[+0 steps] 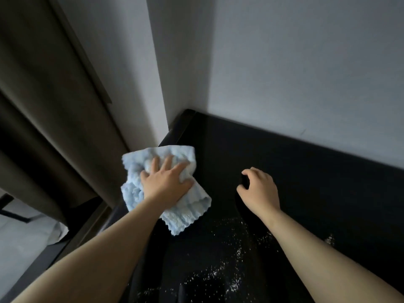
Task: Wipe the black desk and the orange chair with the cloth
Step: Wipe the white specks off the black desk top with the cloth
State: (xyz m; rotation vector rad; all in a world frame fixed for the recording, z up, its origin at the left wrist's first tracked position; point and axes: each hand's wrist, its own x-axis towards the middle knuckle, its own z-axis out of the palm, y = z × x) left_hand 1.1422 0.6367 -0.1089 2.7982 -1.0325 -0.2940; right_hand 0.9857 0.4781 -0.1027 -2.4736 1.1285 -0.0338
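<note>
fingers: left hand [166,182] lies spread and straight, pressing the pale blue cloth [175,206] flat on the worktop [306,171]; right hand [259,189] rests on the bare black surface with its digits curled under, holding nothing.
cloth place: far left part of the worktop, near the corner by the wall [284,62], its left edge hanging over the rim.
risk one: white specks [223,270] lie near, behind the cloth; a stroke kept only to the far corner would likely miss them.
risk two: a sweep toward the left edge could push crumbs off onto the floor beside the curtain [43,106].
risk three: the bunched cloth may slip from under a flat palm.
count: one cloth, one worktop, two hands, one curtain; specks too many to count.
orange chair: not in view.
</note>
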